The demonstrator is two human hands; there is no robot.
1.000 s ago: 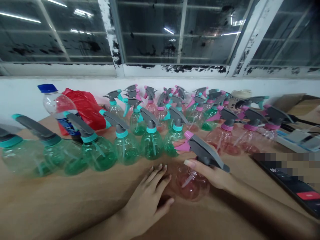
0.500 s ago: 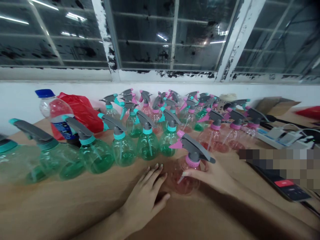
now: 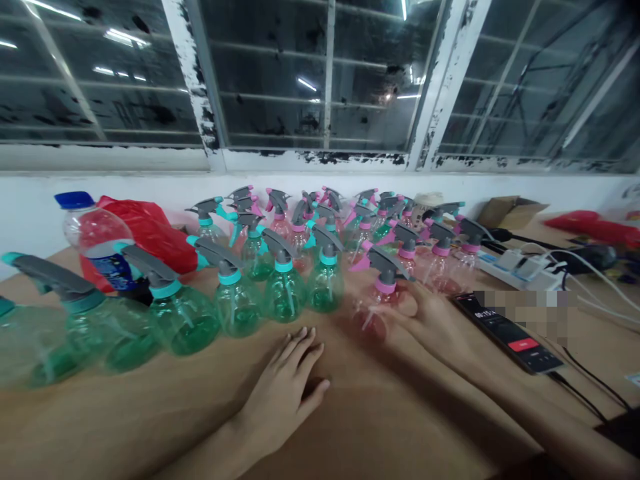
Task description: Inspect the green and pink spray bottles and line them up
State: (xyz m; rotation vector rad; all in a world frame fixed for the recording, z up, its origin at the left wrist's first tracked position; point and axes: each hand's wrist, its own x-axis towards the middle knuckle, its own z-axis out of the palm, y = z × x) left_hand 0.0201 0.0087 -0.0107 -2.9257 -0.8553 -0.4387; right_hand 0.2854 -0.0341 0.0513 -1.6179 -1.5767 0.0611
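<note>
A clear pink spray bottle (image 3: 369, 321) with a pink collar and grey trigger head stands upright at the front of the pink bottles. Around its right side wraps my right hand (image 3: 425, 310), thumb across the body and some fingers hidden behind it. My left hand (image 3: 285, 387) lies on the tabletop with fingers stretched out, holding nothing. Beyond its fingertips runs a row of green spray bottles with teal collars, among them a rear one (image 3: 325, 290) and a middle one (image 3: 239, 310). Another pink spray bottle (image 3: 440, 263) is just behind my right hand.
More mixed spray bottles crowd the wall. At left are a large blue-capped bottle (image 3: 95, 230) and a red plastic bag (image 3: 160, 237). To the right lie a phone (image 3: 510, 333) with a cable, a white power strip (image 3: 520, 270) and a cardboard box (image 3: 510, 212).
My right hand has moved the pink spray bottle away from me, closer to the other pink ones. My left hand stays in about the same place; the view has shifted slightly.
</note>
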